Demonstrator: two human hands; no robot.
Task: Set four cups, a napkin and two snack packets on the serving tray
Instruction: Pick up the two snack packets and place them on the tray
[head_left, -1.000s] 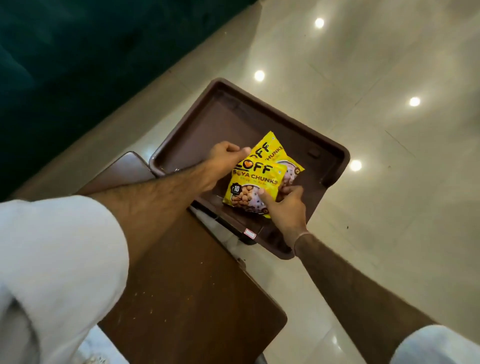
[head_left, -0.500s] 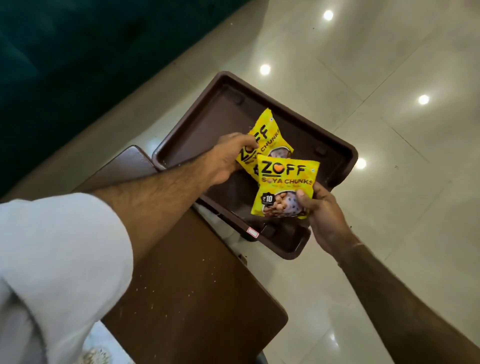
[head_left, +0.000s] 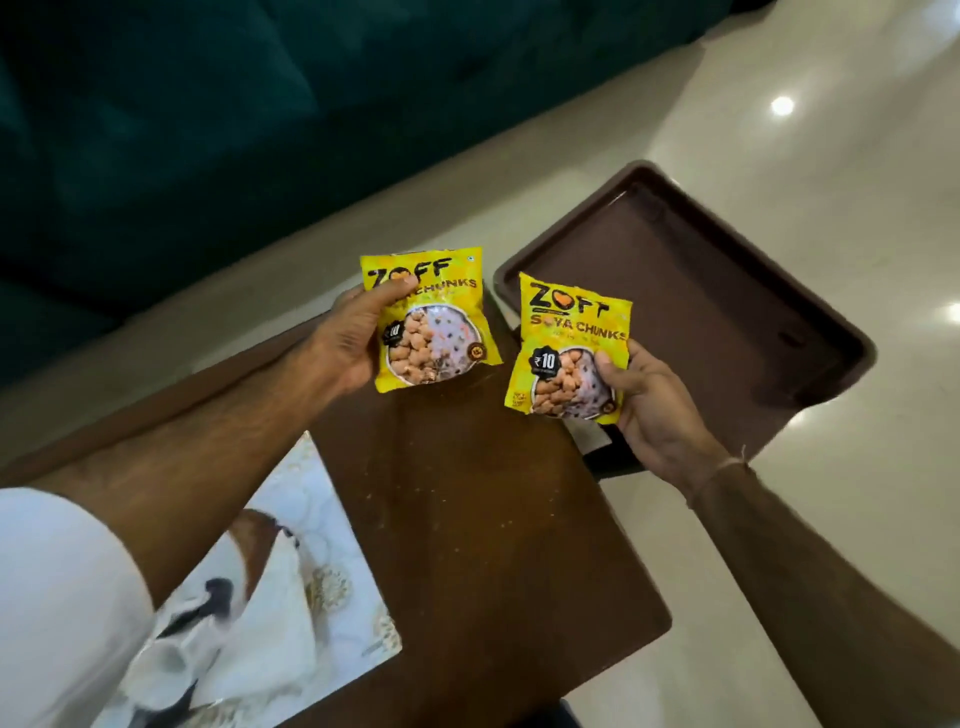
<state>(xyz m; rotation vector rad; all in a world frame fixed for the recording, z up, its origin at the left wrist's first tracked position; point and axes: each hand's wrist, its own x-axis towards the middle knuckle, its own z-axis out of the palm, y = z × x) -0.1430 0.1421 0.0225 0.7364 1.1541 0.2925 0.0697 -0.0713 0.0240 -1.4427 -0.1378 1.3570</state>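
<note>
While the dark brown rectangular plastic serving tray (head_left: 691, 291) lies far right, left hand (head_left: 349, 340) grips one yellow foil snack packet (head_left: 431, 322), right hand (head_left: 655, 410) another yellow packet (head_left: 569, 351).

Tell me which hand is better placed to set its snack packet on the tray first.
Probably the right hand: its packet already overlaps the tray edge, while the left hand holds its packet over the wooden table.

This looks like a room in a home, maybe a living room. A big dark green sofa (head_left: 218, 130) sits at 11 o'clock. The floor (head_left: 779, 104) at 1 o'clock is shiny pale tile, and round ceiling lights shine back off it. A small brown wooden desk (head_left: 467, 519) stands in the middle, with a white patterned mat (head_left: 291, 597) at 7 o'clock.
</note>
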